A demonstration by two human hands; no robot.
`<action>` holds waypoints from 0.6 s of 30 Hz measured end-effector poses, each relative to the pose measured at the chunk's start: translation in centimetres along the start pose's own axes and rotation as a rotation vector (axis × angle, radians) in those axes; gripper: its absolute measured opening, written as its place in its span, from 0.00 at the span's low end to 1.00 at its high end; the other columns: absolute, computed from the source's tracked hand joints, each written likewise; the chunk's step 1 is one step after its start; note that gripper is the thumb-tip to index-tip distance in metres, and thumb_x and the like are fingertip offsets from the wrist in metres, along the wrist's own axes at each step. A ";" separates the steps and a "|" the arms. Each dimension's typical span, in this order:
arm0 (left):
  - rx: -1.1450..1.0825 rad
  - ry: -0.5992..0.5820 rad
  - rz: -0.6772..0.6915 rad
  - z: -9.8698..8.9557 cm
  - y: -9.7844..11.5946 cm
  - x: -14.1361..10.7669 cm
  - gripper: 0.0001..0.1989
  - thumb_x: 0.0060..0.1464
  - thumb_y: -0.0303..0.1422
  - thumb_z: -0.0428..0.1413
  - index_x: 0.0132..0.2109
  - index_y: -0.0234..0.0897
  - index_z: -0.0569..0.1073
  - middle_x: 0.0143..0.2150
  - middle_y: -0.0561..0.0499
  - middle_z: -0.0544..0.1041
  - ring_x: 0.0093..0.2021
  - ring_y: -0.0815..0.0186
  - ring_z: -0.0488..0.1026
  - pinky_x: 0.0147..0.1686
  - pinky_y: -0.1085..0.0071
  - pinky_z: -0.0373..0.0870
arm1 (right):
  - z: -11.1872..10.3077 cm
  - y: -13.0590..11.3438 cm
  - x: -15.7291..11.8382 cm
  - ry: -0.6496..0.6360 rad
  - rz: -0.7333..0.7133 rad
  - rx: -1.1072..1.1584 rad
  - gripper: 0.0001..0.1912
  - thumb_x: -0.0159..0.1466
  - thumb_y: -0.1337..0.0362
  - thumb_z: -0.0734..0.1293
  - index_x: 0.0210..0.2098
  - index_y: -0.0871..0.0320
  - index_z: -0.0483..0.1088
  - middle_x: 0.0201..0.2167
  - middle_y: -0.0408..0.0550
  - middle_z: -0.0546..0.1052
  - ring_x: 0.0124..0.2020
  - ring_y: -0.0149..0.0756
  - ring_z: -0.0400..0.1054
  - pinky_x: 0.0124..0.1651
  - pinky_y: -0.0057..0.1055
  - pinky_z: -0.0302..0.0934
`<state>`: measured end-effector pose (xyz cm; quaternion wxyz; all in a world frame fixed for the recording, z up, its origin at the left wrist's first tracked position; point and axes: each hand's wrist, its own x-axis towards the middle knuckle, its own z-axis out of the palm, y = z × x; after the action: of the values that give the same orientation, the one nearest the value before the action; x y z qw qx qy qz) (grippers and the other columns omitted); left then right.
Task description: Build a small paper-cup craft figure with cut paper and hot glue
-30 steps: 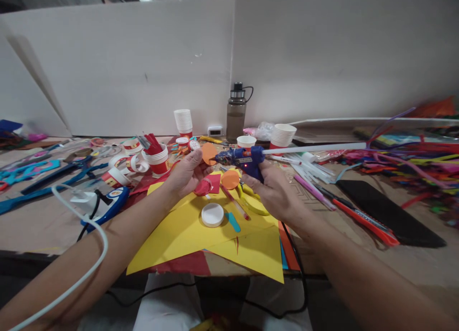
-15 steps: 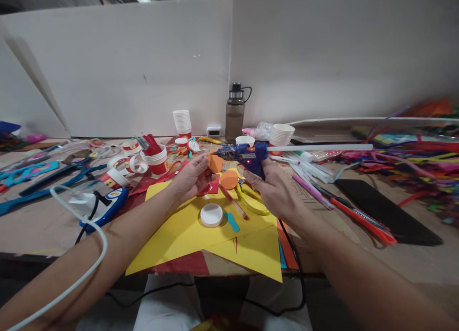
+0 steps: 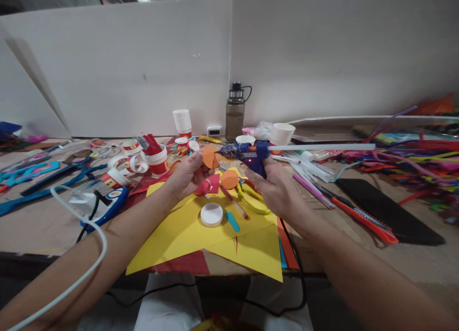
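Note:
Between the fingers of my left hand (image 3: 188,175) is an orange paper disc (image 3: 211,158), its face turned toward me. My right hand (image 3: 278,185) is wrapped round the grip of a blue glue gun (image 3: 254,158), with a long white glue stick (image 3: 322,147) coming out of its back. The gun's nozzle points left, right at the disc's edge; whether it touches cannot be made out. Below lie a second orange disc (image 3: 229,179), a red paper piece (image 3: 213,183), a white round lid (image 3: 211,215) and yellow-handled scissors (image 3: 254,200) on yellow paper (image 3: 172,245).
Stacked paper cups (image 3: 182,122), a water bottle (image 3: 234,115) and another cup stack (image 3: 282,134) stand at the back. A power strip (image 3: 107,206) lies left, a red utility knife (image 3: 373,224) and black phone-like slab (image 3: 390,211) right. The gun's black cord (image 3: 300,259) hangs over the table edge.
My left hand has shifted slightly left and turned the orange disc, so more of its round face shows. The glue gun has moved a little to the right.

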<state>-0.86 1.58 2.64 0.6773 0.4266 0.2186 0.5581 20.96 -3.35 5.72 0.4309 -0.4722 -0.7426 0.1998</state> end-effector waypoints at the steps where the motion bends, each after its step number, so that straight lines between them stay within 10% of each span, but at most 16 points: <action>1: -0.007 0.001 0.004 0.0 0.0 0.0 0.23 0.43 0.42 0.67 0.43 0.34 0.74 0.38 0.48 0.80 0.37 0.66 0.78 0.33 0.75 0.74 | 0.1 0.1 0.0 -0.014 0.008 0.009 0.16 0.65 0.60 0.62 0.50 0.58 0.68 0.39 0.51 0.78 0.37 0.44 0.70 0.43 0.40 0.64; 18: -0.102 0.137 0.028 0.0 0.5 0.4 0.16 0.49 0.39 0.64 0.41 0.34 0.74 0.36 0.48 0.80 0.34 0.68 0.78 0.33 0.75 0.75 | 0.3 0.4 0.1 -0.070 -0.048 0.036 0.17 0.64 0.61 0.62 0.50 0.60 0.69 0.41 0.52 0.77 0.39 0.43 0.69 0.42 0.38 0.63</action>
<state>-1.08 1.97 3.11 0.6739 0.3554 0.2297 0.6056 20.87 -3.07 5.32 0.4175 -0.4392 -0.7647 0.2191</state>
